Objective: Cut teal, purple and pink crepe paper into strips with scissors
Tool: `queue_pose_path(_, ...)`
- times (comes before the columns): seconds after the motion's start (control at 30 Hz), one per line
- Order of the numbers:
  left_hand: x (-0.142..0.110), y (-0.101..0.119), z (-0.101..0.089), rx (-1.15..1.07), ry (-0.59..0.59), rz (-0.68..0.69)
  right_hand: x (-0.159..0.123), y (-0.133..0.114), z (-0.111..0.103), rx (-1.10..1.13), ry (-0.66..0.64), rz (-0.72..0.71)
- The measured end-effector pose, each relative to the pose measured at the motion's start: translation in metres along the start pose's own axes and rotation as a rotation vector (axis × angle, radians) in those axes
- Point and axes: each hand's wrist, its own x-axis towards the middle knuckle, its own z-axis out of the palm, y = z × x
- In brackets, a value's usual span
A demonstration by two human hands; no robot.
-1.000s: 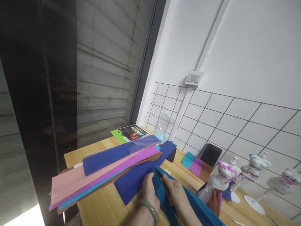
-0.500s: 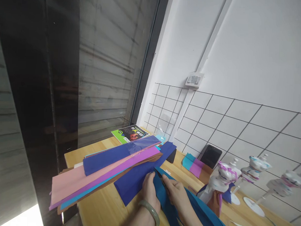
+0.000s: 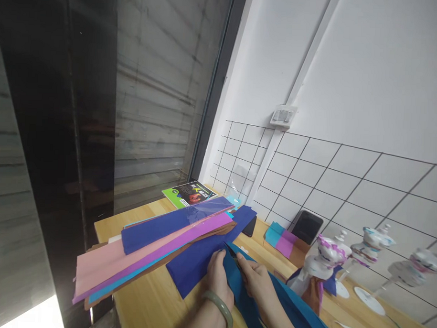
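The teal sheet, at five o'clock, looks slit almost to its far edge, a short stretch seemingly left; the left hand pinches its loose strip while the right hand grips dark scissors there. Outward across the counter, coloured sheets lie stacked towards eight o'clock, and dress forms stand at four.
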Motion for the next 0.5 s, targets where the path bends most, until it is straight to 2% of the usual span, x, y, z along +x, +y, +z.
queue_pose_path(0.5,-0.0095,0.0044,0.0051,-0.042,-0.059,-0.007,0.0022,0.0050,-0.0002,-0.025,0.018,-0.021)
